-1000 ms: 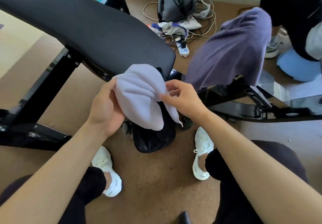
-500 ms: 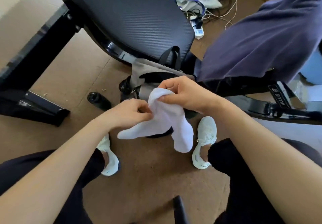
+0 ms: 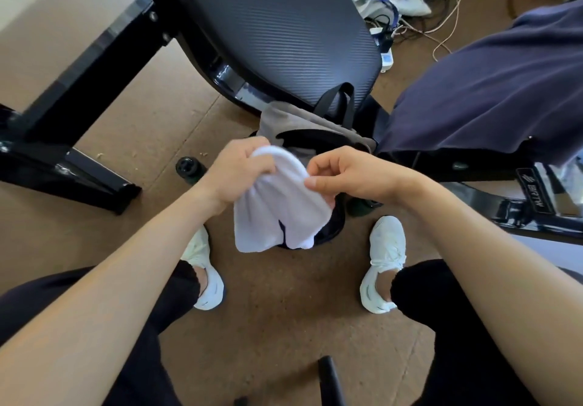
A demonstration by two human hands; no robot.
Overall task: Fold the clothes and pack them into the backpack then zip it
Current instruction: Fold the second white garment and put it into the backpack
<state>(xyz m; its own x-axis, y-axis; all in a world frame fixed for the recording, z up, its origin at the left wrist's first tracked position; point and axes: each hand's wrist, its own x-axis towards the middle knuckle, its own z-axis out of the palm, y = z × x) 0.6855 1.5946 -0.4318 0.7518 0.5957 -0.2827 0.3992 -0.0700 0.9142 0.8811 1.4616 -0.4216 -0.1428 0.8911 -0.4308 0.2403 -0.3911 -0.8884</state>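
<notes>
Folds of soft white cloth, rounded into a hump, hang over the open grey backpack on the brown floor between my shoes. My left hand grips the cloth's top at 10 o'clock, fingers curled tight. My right hand pinches its edge at 2 o'clock, thumb against bent forefinger. A ribbed black bench pad lies at 12 o'clock.

the brown floor bears the grey backpack, a black bottle and tangled cables.

White cloth over backpack mouth, bench behind
</notes>
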